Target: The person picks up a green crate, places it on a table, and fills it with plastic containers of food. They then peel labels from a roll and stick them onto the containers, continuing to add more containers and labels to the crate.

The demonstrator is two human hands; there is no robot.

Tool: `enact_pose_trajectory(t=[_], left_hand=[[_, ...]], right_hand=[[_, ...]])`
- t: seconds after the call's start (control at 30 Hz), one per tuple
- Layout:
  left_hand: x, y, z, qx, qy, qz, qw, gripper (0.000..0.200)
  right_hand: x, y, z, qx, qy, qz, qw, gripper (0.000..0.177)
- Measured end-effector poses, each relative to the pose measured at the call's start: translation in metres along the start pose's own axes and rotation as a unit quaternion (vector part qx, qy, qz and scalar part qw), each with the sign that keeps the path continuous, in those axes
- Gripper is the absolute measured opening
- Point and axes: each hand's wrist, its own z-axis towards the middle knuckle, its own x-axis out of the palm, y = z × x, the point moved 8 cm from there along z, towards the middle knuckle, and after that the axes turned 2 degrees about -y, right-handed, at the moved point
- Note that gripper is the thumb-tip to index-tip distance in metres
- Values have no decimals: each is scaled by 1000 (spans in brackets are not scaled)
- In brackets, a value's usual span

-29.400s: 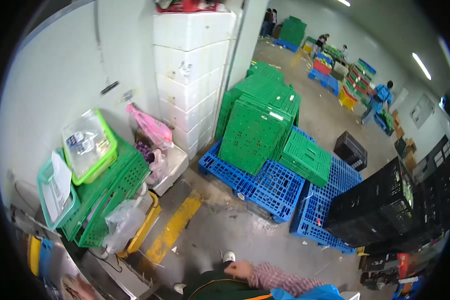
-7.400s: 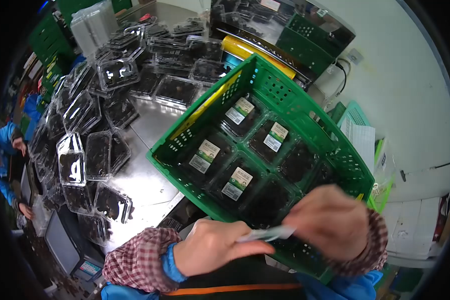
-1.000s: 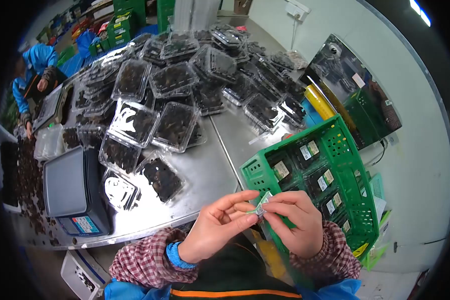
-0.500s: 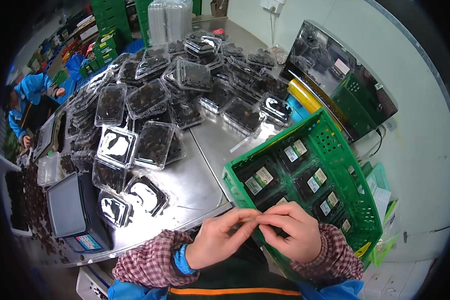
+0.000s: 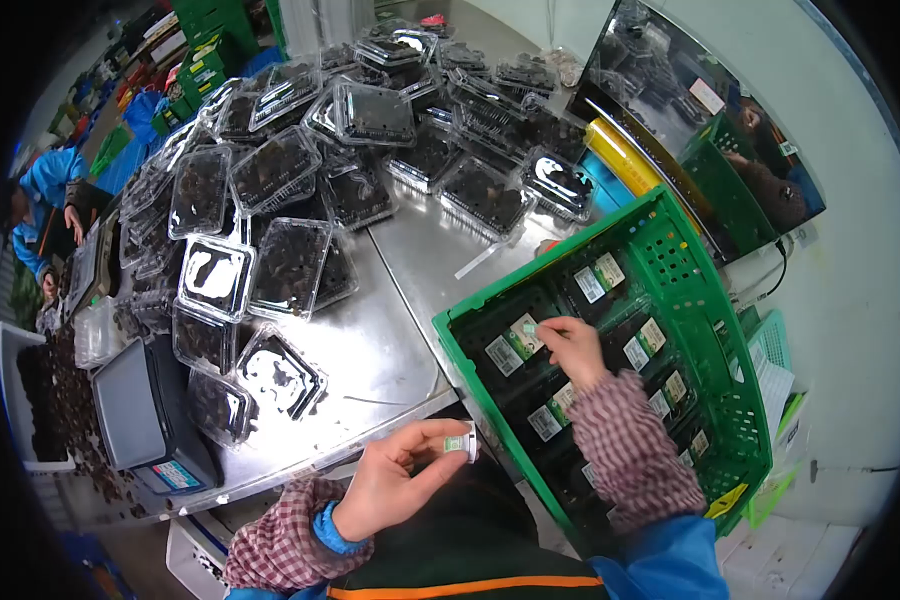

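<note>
My left hand [image 5: 400, 480] is closed, pinching a small roll of stickers [image 5: 460, 443] between thumb and fingers in front of my apron. Inside the green crate [image 5: 485, 400], my right hand [image 5: 576, 352] is pinched on a small greenish sticker [image 5: 532, 329]. Its fingertips are right at the label of a clear-lidded punnet [image 5: 510, 343] with dark contents. Several more labelled punnets [image 5: 645, 343] lie in rows in the crate, some partly hidden by my right forearm.
A heap of clear punnets with dark contents [image 5: 275, 170] covers the steel table [image 5: 390, 330]. A grey bin [image 5: 135, 410] stands at the left. Behind the crate are a yellow roll [image 5: 618, 155] and a dark glossy panel [image 5: 710, 110]. Another person [image 5: 55, 195] is at the far left.
My hands were together before my chest and have parted. My right hand has moved up and forward into the crate with the sticker; my left hand has dropped slightly, showing the roll.
</note>
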Motion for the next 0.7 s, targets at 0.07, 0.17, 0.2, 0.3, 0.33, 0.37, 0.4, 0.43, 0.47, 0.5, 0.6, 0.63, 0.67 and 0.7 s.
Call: enact_pose_trajectory(t=[0.07,0.17,0.2,0.3,0.33,0.37,0.4,0.43,0.47,0.5,0.6,0.63,0.67,0.7], left_hand=[[1,-3,0,-5,-12,-27,1000,39],[-2,-16,3,-8,-31,-25,999,48],[-2,-20,4,-5,-31,4,999,52],[2,-19,11,3,-17,-17,1000,53],[5,-24,13,4,-5,-28,1000,52],[7,-29,13,9,2,-25,1000,52],[11,-32,13,1,19,-58,998,52],[15,-36,14,-8,36,-92,995,52],[18,-37,14,-21,64,-84,994,53],[17,-40,14,-20,68,-85,994,53],[26,-53,17,49,112,71,990,54],[32,-64,17,117,116,155,974,55],[37,-73,15,182,118,236,947,56],[39,-74,17,182,120,236,947,56]], right_hand=[[3,-9,19,-90,-40,-142,985,26],[7,55,-19,-309,-144,-303,890,55],[2,70,-33,-285,-116,-225,925,53],[29,171,-150,-478,167,-122,854,28],[39,180,-173,-461,205,-134,853,21],[44,180,-182,-448,196,-202,849,24],[42,177,-182,-457,176,-226,842,23],[40,174,-180,-464,156,-251,835,22],[36,175,-182,-465,151,-254,834,22],[32,178,-186,-488,132,-269,820,22],[26,180,-195,-504,102,-279,811,21],[23,181,-195,-501,96,-276,815,20],[21,179,-194,-500,94,-276,816,20],[18,176,-191,-487,97,-264,827,19]])
